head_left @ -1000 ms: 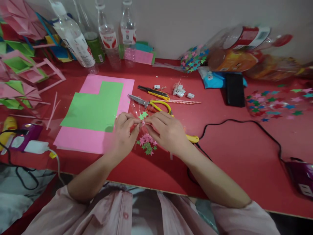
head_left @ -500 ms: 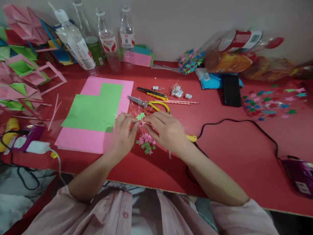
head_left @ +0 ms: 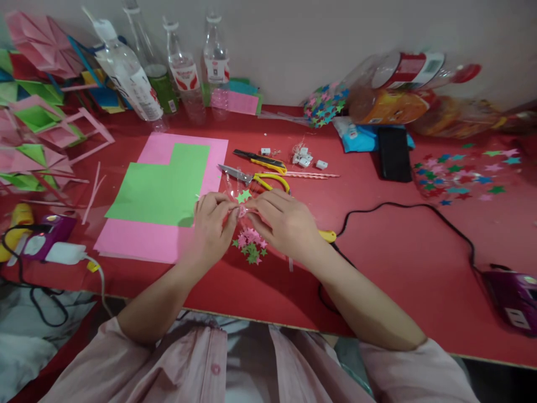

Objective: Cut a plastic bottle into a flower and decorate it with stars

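Observation:
My left hand (head_left: 215, 221) and my right hand (head_left: 280, 219) meet over the red table, fingertips pinched on a small clear plastic piece (head_left: 242, 211). Its exact kind is hard to make out; thin clear strips seem to fan out behind it. A bright green paper star (head_left: 243, 196) shows just beyond the fingertips. Below, between the hands, pink stars (head_left: 250, 237) and darker green stars (head_left: 253, 253) cluster together. Yellow-handled scissors (head_left: 251, 178) lie behind my fingers, beside a yellow and black box cutter (head_left: 260, 160).
Green paper (head_left: 159, 190) over pink sheets (head_left: 138, 240) lies at left. Bottles (head_left: 184, 73) and paper crafts (head_left: 46, 117) stand behind. A phone (head_left: 394, 155), small white pieces (head_left: 302, 158), scattered stars (head_left: 461, 170) and a black cord (head_left: 390, 205) occupy the right side.
Both hands stay almost in place, still pinching the clear piece. The green star beyond the fingertips has shifted slightly up and to the right. The camera view has moved a little.

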A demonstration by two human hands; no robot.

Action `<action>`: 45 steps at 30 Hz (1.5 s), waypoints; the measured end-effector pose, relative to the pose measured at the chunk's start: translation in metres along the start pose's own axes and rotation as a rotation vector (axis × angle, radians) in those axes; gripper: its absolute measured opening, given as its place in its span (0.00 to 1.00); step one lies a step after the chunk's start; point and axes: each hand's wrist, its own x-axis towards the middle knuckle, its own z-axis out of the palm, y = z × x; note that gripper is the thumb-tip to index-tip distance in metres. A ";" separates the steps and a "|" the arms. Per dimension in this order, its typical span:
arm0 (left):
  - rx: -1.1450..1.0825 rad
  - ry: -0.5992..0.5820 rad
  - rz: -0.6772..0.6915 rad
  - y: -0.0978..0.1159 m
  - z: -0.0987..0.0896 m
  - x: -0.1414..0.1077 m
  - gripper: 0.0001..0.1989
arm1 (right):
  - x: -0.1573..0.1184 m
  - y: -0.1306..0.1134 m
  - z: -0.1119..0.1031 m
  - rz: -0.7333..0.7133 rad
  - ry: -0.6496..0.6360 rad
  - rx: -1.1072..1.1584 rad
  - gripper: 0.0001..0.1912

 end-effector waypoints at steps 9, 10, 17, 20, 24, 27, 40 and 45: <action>-0.133 -0.006 -0.007 0.001 -0.004 0.002 0.10 | -0.001 -0.004 0.006 -0.036 0.040 0.019 0.10; -0.128 -0.002 0.001 0.000 -0.004 0.001 0.10 | -0.001 -0.004 0.007 -0.042 0.043 0.011 0.10; -0.137 0.039 0.040 0.000 -0.006 0.001 0.07 | 0.000 -0.002 0.003 -0.043 0.125 -0.003 0.09; -0.168 0.053 0.032 0.001 -0.007 0.002 0.06 | 0.000 -0.004 -0.002 -0.056 0.153 0.033 0.08; -0.189 0.073 -0.017 0.001 -0.010 0.002 0.05 | -0.001 -0.010 -0.003 -0.064 0.134 0.020 0.08; -0.188 0.158 -0.067 0.000 -0.012 0.002 0.02 | -0.003 -0.013 0.004 -0.065 0.101 -0.071 0.10; -0.116 0.169 -0.002 -0.011 -0.015 0.007 0.07 | -0.005 -0.012 0.019 -0.038 0.163 -0.242 0.09; -0.103 0.068 0.053 -0.016 -0.010 0.007 0.14 | -0.006 -0.013 0.022 -0.021 0.188 -0.246 0.10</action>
